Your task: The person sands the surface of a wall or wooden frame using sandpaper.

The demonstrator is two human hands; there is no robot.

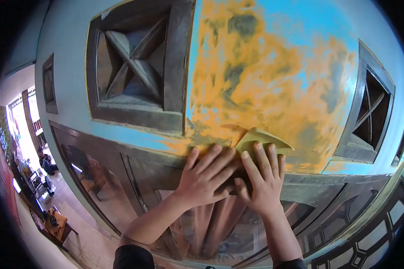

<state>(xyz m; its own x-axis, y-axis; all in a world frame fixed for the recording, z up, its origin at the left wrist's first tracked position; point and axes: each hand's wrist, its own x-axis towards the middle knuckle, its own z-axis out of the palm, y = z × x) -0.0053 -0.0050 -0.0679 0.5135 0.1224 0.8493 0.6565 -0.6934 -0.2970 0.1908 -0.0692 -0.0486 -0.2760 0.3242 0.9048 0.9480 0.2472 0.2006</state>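
A yellowish sheet of sandpaper [251,138] with a bent-up corner lies against the lower part of the orange and blue patched wall [274,80]. My right hand [265,184] presses it there, fingers stretched over its lower edge and thumb held low; the rest of the sheet is partly hidden behind the fingers. Just to the left, my left hand [206,177] rests with fingers spread on the bottom of the patch and the dark wooden rail [155,154]. I see nothing in its grip.
Dark wooden vents with crossed bars, one on the left [132,58] and one on the right [370,107], flank the patch. Below are glazed wooden panels [103,179]. At far left, a chair [56,224] stands on the tiled floor, and a person [47,161] sits farther back.
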